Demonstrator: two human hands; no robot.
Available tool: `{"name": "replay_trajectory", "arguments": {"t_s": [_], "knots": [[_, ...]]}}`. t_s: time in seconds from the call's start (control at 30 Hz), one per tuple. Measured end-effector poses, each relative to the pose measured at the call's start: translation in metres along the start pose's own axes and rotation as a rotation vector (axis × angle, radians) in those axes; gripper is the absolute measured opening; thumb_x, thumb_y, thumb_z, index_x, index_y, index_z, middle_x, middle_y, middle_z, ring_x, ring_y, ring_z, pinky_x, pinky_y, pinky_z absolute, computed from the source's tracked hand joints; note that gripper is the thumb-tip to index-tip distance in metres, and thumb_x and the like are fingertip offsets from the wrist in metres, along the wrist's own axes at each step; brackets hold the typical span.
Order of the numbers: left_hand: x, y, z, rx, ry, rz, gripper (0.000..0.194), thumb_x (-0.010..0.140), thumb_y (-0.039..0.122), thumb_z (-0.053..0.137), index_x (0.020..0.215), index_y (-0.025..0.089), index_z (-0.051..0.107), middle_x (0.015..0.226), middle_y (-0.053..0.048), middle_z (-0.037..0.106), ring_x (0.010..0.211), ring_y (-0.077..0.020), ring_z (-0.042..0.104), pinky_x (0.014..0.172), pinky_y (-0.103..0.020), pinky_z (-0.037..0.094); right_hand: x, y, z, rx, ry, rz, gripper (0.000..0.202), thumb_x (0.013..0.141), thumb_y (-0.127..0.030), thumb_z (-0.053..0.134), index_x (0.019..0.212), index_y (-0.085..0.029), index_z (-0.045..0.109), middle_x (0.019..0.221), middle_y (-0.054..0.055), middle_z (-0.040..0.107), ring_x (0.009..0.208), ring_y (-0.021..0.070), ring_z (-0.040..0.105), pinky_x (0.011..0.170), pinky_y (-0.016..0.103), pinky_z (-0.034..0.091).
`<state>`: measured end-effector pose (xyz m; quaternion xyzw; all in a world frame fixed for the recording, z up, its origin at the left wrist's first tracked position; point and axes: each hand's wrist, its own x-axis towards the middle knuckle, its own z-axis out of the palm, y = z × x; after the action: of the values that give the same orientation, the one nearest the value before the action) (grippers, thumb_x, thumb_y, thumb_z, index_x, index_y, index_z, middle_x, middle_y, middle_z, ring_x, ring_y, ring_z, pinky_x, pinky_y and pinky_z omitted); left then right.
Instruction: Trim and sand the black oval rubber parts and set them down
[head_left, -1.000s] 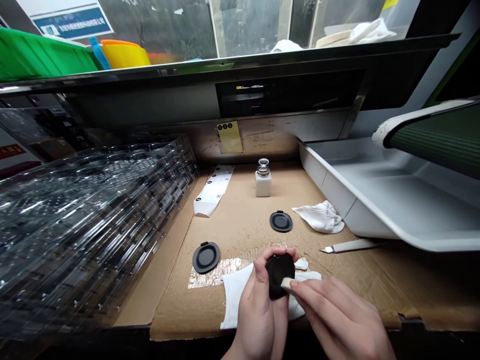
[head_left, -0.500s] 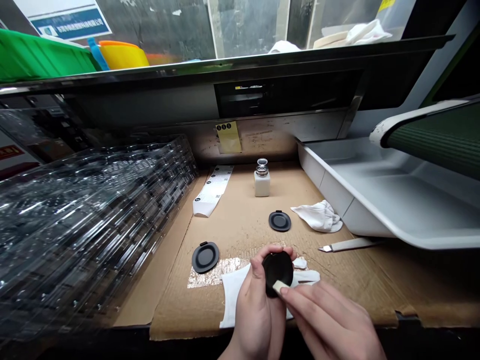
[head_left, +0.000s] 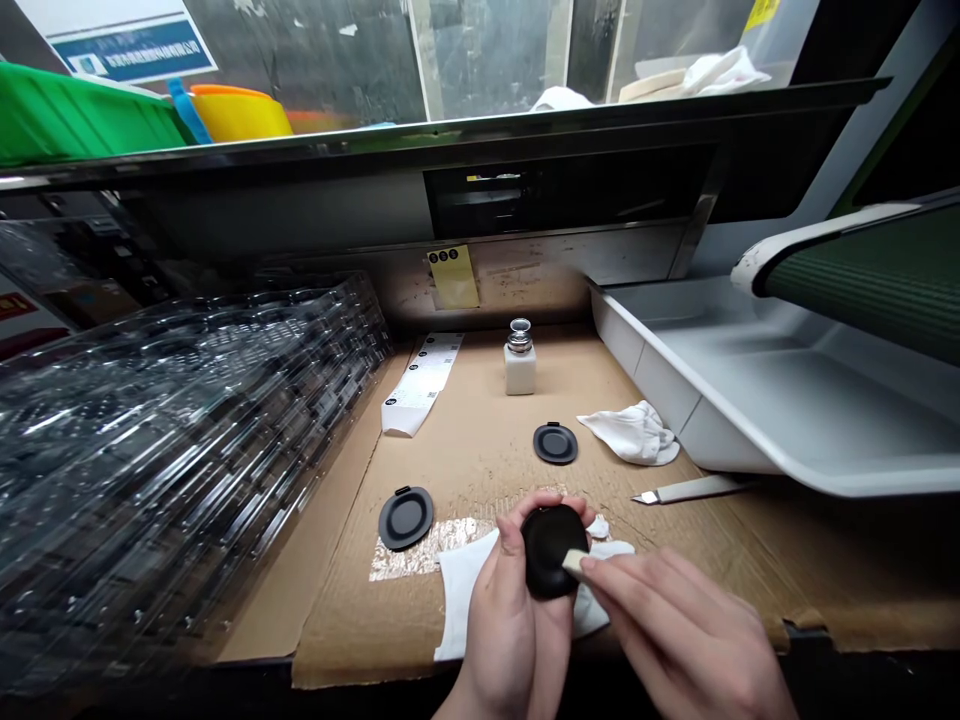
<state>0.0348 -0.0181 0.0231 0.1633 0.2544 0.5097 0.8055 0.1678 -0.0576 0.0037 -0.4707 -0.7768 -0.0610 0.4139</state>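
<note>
The left hand (head_left: pixel 510 630) is cupped around a round black piece (head_left: pixel 551 545), its thumb at the near-left edge and its fingertips curled over the far rim, so the grip is closed as far as the piece allows. The right hand (head_left: pixel 682 630) pinches a small pale block (head_left: pixel 574 563) between thumb and fingers, with next to no gap beyond the block itself; the block's tip overlaps the right part of the black piece and appears to touch it. Both hands are above the near edge of a cardboard sheet (head_left: pixel 480 455), with a white cloth (head_left: pixel 456 595) lying partly hidden beneath them. A dark oval lid (head_left: pixel 406 518) lies flat to the left, beside a strip of shiny tape (head_left: pixel 397 563), and a second lid (head_left: pixel 556 443) lies beyond the hands. Farther back stands an upright white bottle (head_left: pixel 520 370) with a metal top. To the right are a crumpled rag (head_left: pixel 637 437) and a knife (head_left: pixel 690 489), both near a grey bin (head_left: pixel 686 400). Clear plastic trays (head_left: pixel 225 450) are stacked along the left side, near a paper label strip (head_left: pixel 424 385).
</note>
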Motion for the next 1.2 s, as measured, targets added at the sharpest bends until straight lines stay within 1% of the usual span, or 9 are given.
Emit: {"name": "replay_trajectory", "arguments": {"t_s": [0.13, 0.2, 0.3, 0.37, 0.5, 0.6, 0.8, 1.0, 1.2], "knots": [[0.000, 0.006, 0.003, -0.037, 0.011, -0.033, 0.041, 0.086, 0.045, 0.035, 0.099, 0.012, 0.058, 0.099, -0.013, 0.066, 0.104, -0.0251, 0.057, 0.100, -0.042, 0.031, -0.004, 0.021, -0.016, -0.106, 0.272, 0.225, 0.032, 0.076, -0.013, 0.060, 0.106, -0.024, 0.060, 0.095, 0.001, 0.064, 0.085, 0.0152, 0.060, 0.082, 0.029, 0.045], [0.001, 0.008, 0.002, -0.059, 0.002, -0.074, 0.044, 0.086, 0.046, 0.035, 0.103, 0.012, 0.056, 0.102, -0.016, 0.065, 0.105, -0.0269, 0.057, 0.101, -0.043, 0.030, -0.007, 0.031, -0.020, -0.174, 0.324, 0.302, 0.029, 0.076, -0.020, 0.063, 0.105, -0.025, 0.061, 0.096, 0.000, 0.064, 0.084, 0.0155, 0.060, 0.083, 0.030, 0.044], [0.003, 0.009, -0.003, -0.085, -0.019, -0.128, 0.048, 0.085, 0.049, 0.035, 0.109, 0.011, 0.052, 0.106, -0.018, 0.064, 0.108, -0.0285, 0.055, 0.101, -0.044, 0.029, -0.013, 0.039, -0.022, -0.148, 0.268, 0.304, 0.026, 0.077, -0.024, 0.062, 0.102, -0.024, 0.062, 0.093, 0.000, 0.064, 0.085, 0.0166, 0.060, 0.081, 0.030, 0.045], [0.004, 0.009, -0.006, -0.092, -0.032, -0.147, 0.051, 0.085, 0.050, 0.035, 0.113, 0.010, 0.050, 0.109, -0.020, 0.062, 0.109, -0.0294, 0.054, 0.101, -0.045, 0.029, -0.015, 0.038, -0.021, -0.103, 0.213, 0.246, 0.026, 0.076, -0.020, 0.062, 0.102, -0.022, 0.062, 0.092, 0.002, 0.064, 0.084, 0.0172, 0.060, 0.076, 0.030, 0.047], [0.005, 0.006, -0.006, -0.069, -0.035, -0.158, 0.049, 0.085, 0.047, 0.037, 0.114, 0.009, 0.051, 0.113, -0.021, 0.061, 0.111, -0.0289, 0.053, 0.101, -0.043, 0.029, -0.011, 0.025, -0.021, -0.054, 0.113, 0.025, 0.036, 0.074, -0.007, 0.058, 0.108, -0.018, 0.059, 0.092, 0.005, 0.065, 0.084, 0.0179, 0.059, 0.070, 0.030, 0.048], [0.005, 0.004, -0.005, -0.025, -0.032, -0.136, 0.045, 0.086, 0.044, 0.038, 0.112, 0.011, 0.053, 0.112, -0.018, 0.062, 0.110, -0.0273, 0.053, 0.100, -0.042, 0.030, -0.009, 0.014, -0.017, -0.043, 0.026, -0.110, 0.039, 0.076, -0.006, 0.053, 0.113, -0.018, 0.057, 0.094, 0.005, 0.066, 0.084, 0.0182, 0.058, 0.070, 0.031, 0.048], [0.008, -0.003, -0.011, 0.055, -0.091, -0.106, 0.038, 0.086, 0.040, 0.039, 0.101, 0.013, 0.061, 0.107, -0.014, 0.063, 0.105, -0.0250, 0.054, 0.098, -0.043, 0.032, -0.005, 0.021, -0.005, -0.074, -0.026, -0.115, 0.042, 0.081, -0.010, 0.047, 0.122, -0.018, 0.051, 0.101, 0.007, 0.065, 0.083, 0.0191, 0.056, 0.069, 0.034, 0.045], [0.009, -0.004, -0.012, 0.106, -0.072, -0.107, 0.034, 0.087, 0.036, 0.038, 0.096, 0.014, 0.062, 0.102, -0.010, 0.064, 0.099, -0.0218, 0.056, 0.094, -0.039, 0.036, 0.013, 0.026, -0.003, -0.118, 0.041, -0.142, 0.043, 0.079, -0.010, 0.052, 0.122, -0.018, 0.051, 0.101, 0.006, 0.065, 0.083, 0.0193, 0.054, 0.072, 0.036, 0.045], [0.009, 0.001, -0.009, 0.026, -0.018, -0.109, 0.037, 0.087, 0.040, 0.037, 0.099, 0.013, 0.059, 0.102, -0.013, 0.064, 0.104, -0.0254, 0.056, 0.095, -0.041, 0.035, -0.006, 0.013, -0.004, -0.065, -0.047, -0.142, 0.040, 0.079, -0.006, 0.048, 0.117, -0.013, 0.054, 0.097, 0.007, 0.066, 0.078, 0.0174, 0.056, 0.065, 0.031, 0.046]]}}
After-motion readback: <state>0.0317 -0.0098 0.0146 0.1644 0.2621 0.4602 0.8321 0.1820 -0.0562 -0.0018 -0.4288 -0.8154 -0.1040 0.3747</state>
